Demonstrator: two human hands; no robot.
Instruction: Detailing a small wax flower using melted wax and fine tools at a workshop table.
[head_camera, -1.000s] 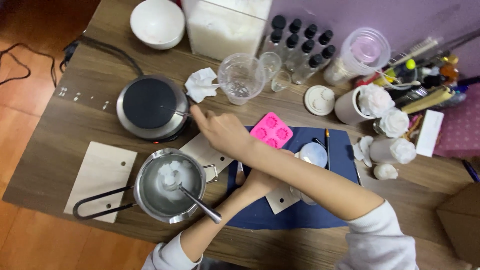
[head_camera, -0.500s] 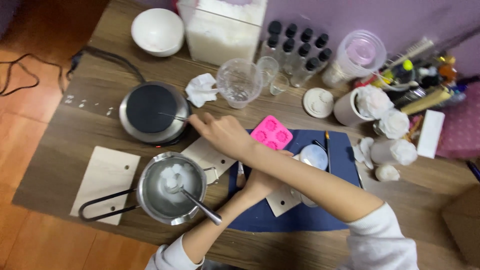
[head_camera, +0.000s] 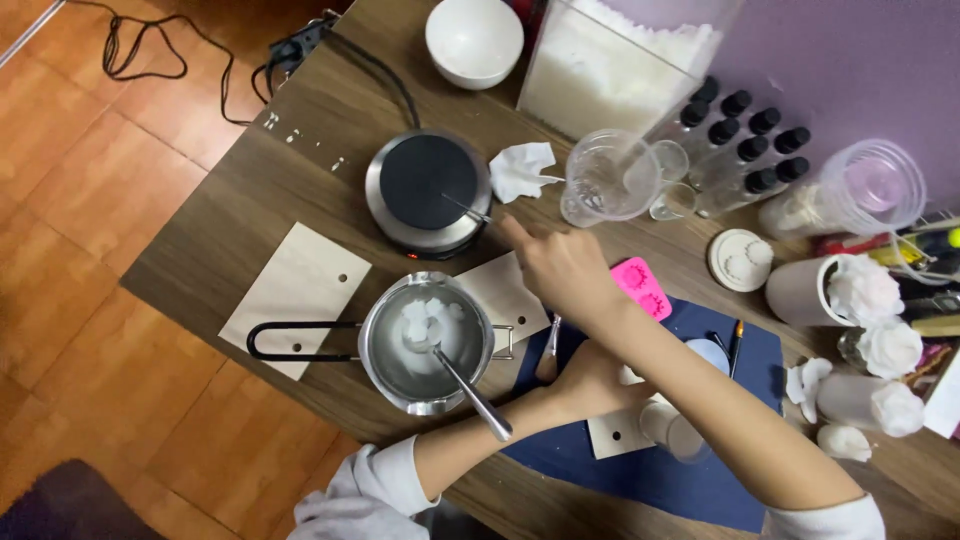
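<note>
Hotplate (head_camera: 428, 190), round with a black top and a metal rim, stands on the brown table (head_camera: 230, 225) near its far left part. Right hand (head_camera: 562, 268) reaches across toward it, fingers extended and held together, fingertips just beside the hotplate's right edge where a thin metal rod (head_camera: 466, 209) lies on the rim. Whether the fingertips touch the rod cannot be told; this grip holds nothing that shows. Left hand (head_camera: 590, 380) rests lower, on the dark blue mat (head_camera: 700, 470), crossing beneath the right forearm; its fingers are curled, and what they hold, if anything, cannot be told.

Metal saucepan (head_camera: 425, 342) with a black loop handle stands in front of the hotplate, on a pale wooden board (head_camera: 295, 295). It contains white lumps in a cloudy liquid, and a metal spoon (head_camera: 470, 390) leans in it, handle toward the person. Crumpled white tissue (head_camera: 520, 170) lies just right of the hotplate. Clear measuring cup (head_camera: 605, 180) stands beyond the right hand. Pink silicone mould (head_camera: 643, 288) lies beside the right wrist, at the mat's far edge. White bowl (head_camera: 474, 40) sits at the table's far edge.
</note>
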